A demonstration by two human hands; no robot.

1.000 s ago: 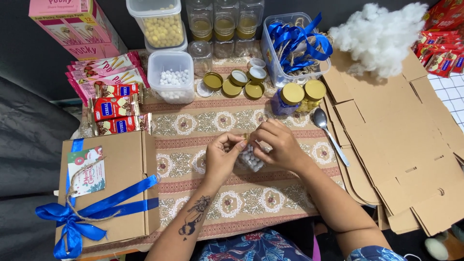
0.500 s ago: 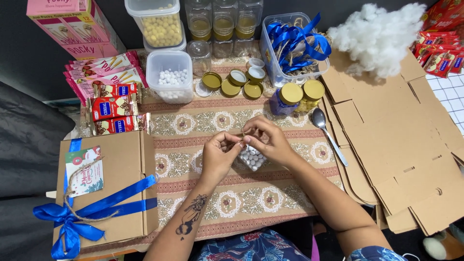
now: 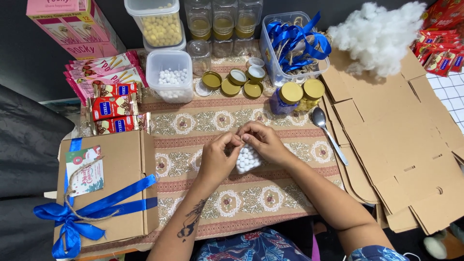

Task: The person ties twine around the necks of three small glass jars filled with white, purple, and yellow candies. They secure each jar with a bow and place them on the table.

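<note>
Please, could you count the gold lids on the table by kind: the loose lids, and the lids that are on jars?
Loose gold lids, lying in a cluster behind the hands: 4
Gold lids on jars, beside the ribbon tub: 2
Total: 6

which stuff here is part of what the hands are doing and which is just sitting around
In use:
- left hand
- right hand
- small clear packet of white balls, pinched at its top by both hands' fingers

Lying about:
- ribboned cardboard box
- spoon
- gold lids
- flat cardboard
- white stuffing
</note>
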